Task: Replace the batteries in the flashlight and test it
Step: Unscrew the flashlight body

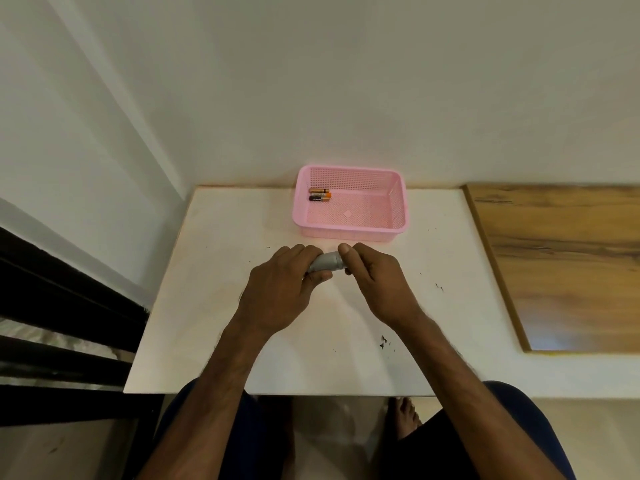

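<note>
Flashlight (pixel 326 262): grey, short-bodied; held just above the table at centre frame, lying roughly level, mostly covered by both hands.
Left hand (pixel 282 289): closed around the flashlight's left end, fingers wrapped over the barrel, thumb beneath.
Right hand (pixel 375 282): closed on the flashlight's right end, thumb tip laid on top; the end itself is hidden.
Step, as judged: a cap or head is being twisted off or on; which cannot be told, since the joint is concealed.
Batteries (pixel 320 195): three small cells, orange, black and copper, lying side by side in the basket's upper-left corner.
Basket (pixel 394 195): pink, perforated, set at the table's far edge, just beyond the hands.
Table (pixel 214 306): white top, scuffed with dark marks at lower right.
Wooden panel (pixel 561 258): right of frame, apart from the work.
Risks: a loosened cap or spring could be dropped off the near edge; cells could be inserted reversed; used and fresh cells could be mixed in the basket.
</note>
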